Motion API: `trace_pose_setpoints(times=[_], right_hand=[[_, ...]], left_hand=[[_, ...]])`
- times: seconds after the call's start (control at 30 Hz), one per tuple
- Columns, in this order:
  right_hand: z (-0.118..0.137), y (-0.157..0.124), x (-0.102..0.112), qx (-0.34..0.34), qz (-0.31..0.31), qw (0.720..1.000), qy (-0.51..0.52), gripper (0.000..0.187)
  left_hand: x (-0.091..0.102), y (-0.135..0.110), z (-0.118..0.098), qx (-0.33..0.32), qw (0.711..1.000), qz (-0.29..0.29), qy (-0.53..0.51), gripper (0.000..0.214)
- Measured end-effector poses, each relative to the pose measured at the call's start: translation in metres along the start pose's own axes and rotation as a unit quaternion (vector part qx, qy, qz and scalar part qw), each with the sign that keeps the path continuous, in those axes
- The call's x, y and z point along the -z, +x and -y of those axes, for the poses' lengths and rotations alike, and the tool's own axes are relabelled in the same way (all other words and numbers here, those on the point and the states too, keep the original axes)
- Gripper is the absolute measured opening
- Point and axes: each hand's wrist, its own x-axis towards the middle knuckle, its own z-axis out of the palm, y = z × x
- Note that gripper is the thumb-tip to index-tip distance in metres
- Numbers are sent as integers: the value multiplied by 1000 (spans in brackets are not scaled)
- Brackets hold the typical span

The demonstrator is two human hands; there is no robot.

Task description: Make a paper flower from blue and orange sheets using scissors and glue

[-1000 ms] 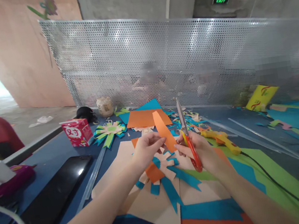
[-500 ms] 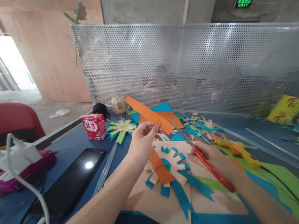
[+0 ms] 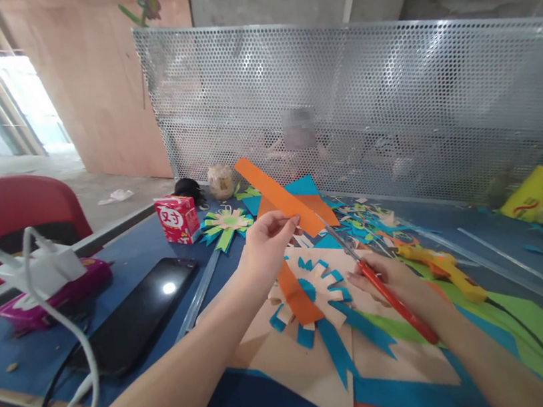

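Observation:
Pinched in my left hand (image 3: 272, 237) is a long orange strip (image 3: 275, 193), which looks like felt or paper; it slants up and away to the left. Another orange strip (image 3: 299, 297) hangs below the same hand; whether the two are one piece is hidden by my fingers. Red-handled scissors (image 3: 390, 298) are in my right hand (image 3: 380, 279), their blades pointing up-left at the lower end of the slanted strip. Beneath my hands lies a rosette (image 3: 335, 299) of blue and beige loops with blue tails, on beige sheets (image 3: 290, 376).
A yellow glue gun (image 3: 445, 267) with a black cord lies at the right. To the left are a black phone (image 3: 136, 317), a red box (image 3: 177, 220), a green rosette (image 3: 227, 222) and a white charger (image 3: 50, 265). Scraps (image 3: 369, 220) litter the back, before a perforated metal screen (image 3: 245, 86).
The whole view has shifted slightly, so things appear a little further right and higher. Both hands keep their hold on the orange strip and the scissors.

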Motion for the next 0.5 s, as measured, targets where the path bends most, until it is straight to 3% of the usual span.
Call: trace_pose_setpoints(times=[0.5], right_hand=[[-3,2,0,2,-7,1000,-9,37]], left_hand=[[1,0,3,7,1000,9,11,11]])
